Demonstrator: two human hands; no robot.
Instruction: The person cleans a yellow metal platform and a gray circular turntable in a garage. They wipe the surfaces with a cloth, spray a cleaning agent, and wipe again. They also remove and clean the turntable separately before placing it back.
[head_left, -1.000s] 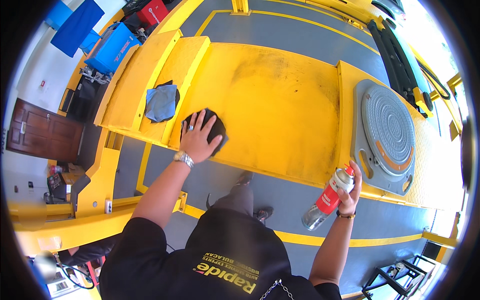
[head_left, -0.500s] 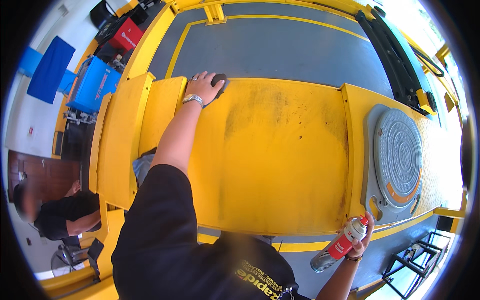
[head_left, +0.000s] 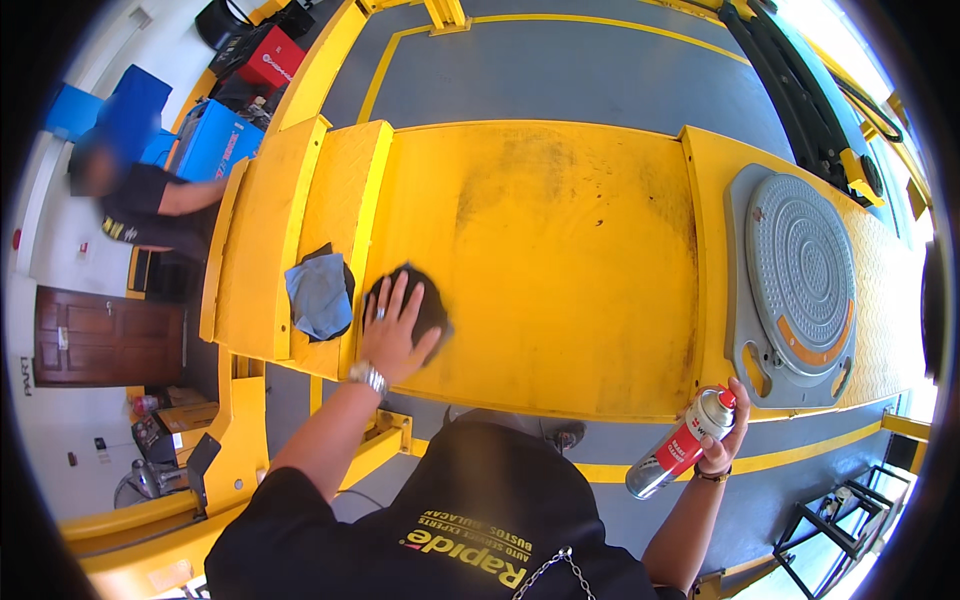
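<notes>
My left hand (head_left: 397, 323) lies flat on a black rag (head_left: 425, 308), fingers spread, pressing it against the yellow metal platform (head_left: 560, 330) near its left side. Just left of that hand, a grey-blue cloth (head_left: 321, 296) rests on a dark piece of cloth upon the yellow ledge. My right hand (head_left: 722, 440) is closed around an aerosol spray can (head_left: 680, 448), silver and red with a red nozzle. The can is tilted, its nozzle up and to the right, beyond the platform's near edge. Dark smudges mark the platform's surface, mostly toward the far side.
A grey round turntable plate (head_left: 800, 270) sits on the platform's right part. A person (head_left: 150, 195) in dark clothing stands at the left, near a blue machine (head_left: 213, 140). Lower right is a black metal frame stand (head_left: 845, 525); a fan (head_left: 143, 483) stands lower left.
My left hand has come with the black rag from the platform's far edge to its near left part. The grey-blue cloth is now uncovered. The other person stands farther back.
</notes>
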